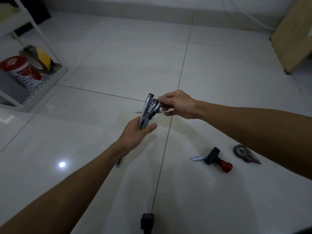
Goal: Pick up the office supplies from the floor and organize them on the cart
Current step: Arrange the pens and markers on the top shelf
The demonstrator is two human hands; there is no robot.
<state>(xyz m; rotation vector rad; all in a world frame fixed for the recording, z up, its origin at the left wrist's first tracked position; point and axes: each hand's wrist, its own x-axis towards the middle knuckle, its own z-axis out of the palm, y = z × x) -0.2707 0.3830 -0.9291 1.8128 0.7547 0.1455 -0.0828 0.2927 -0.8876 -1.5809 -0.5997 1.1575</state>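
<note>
Head view looks down on a glossy white tiled floor (101,149) with thin dark grout lines. Left hand (136,130) grips a bundle of pens (149,110) at their lower ends, thumb stretched out to the right; the pens stand nearly upright, long axes running up and slightly right, tops fanning apart. They look like clear plastic barrels with dark caps and dark grip sections; print runs along the barrels but is too small to read. Right hand (177,103) reaches in from the right, its fingertips pinching the top of the rightmost pen in the bundle.

Behind the bundle, 1 more pen (140,111) lies flat on the floor, its long axis left to right. Another pen tip (118,163) peeks out beneath the left forearm. Near the right forearm lie a small white eraser (198,157) with a blue label that cannot be read, a stamp (217,159) with a black block base and a red rounded handle pointing down and right, and a correction tape dispenser (244,153) with a grey wheel and a reddish tip.

At the left stands a white cart (50,78) with a perforated shelf, carrying a red-lidded white tub (20,68), its writing blurred, and tape rolls (40,59), 1 of them yellow.
</note>
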